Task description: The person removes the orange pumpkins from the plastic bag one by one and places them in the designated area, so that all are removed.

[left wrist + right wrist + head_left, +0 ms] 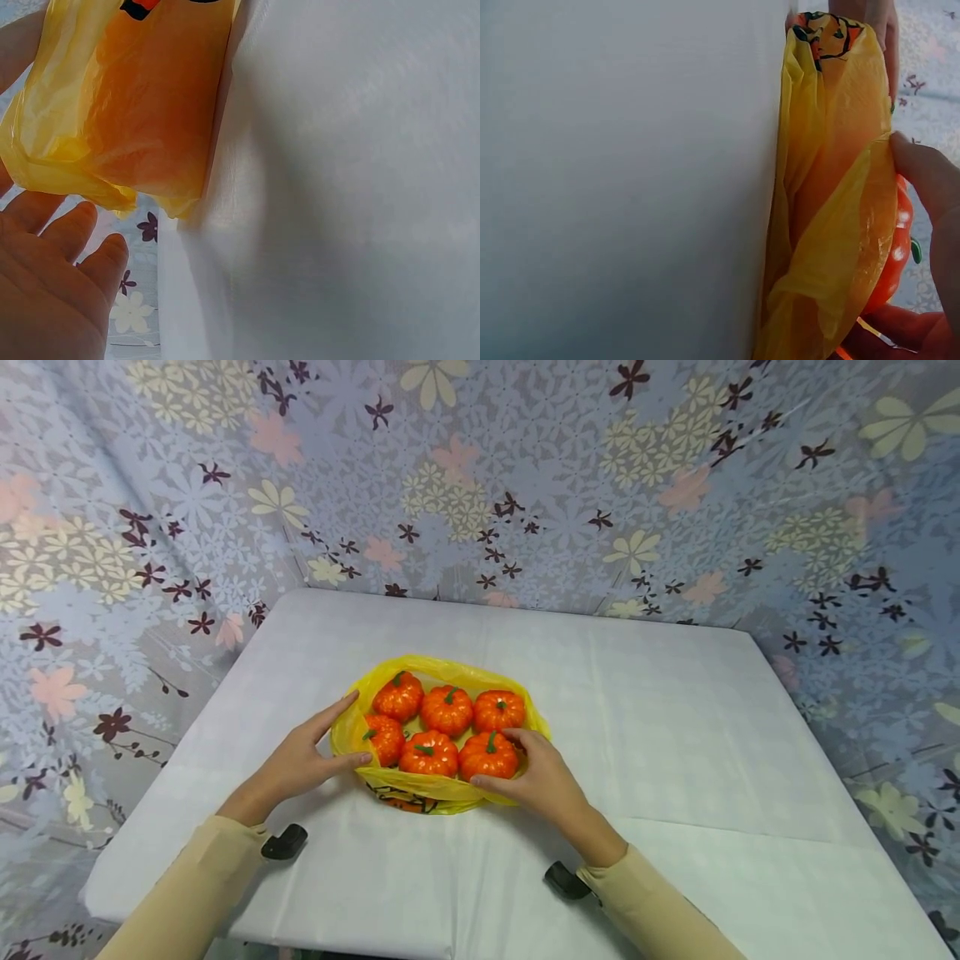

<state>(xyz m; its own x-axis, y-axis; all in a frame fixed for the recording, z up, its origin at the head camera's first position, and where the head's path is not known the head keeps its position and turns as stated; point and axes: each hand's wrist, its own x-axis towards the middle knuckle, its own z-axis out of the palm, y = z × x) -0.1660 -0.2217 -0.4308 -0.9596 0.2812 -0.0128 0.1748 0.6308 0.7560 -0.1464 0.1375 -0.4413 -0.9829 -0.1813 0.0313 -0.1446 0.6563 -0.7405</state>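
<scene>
before me i see a white-covered table (pixel 690 735) with rounded corners. beyond it and on both sides, a grey-blue backdrop (pixel 551 468) is flowered in cream, pink and dark maroon, and the light on everything is soft.

glossy pumpkins (pixel 447 714), thin shiny plas. bag (pixel 459 788), matt tbl cover (pixel 675 735)

Pumpkins (pixel 447 712): orange, green stems (pixel 491 743) | Bag (pixel 450 788): yellow, black-and-orange print (pixel 408 803) | Tablecloth (pixel 690 743): white | Backdrop (pixel 480 485): blue-grey, floral
</scene>
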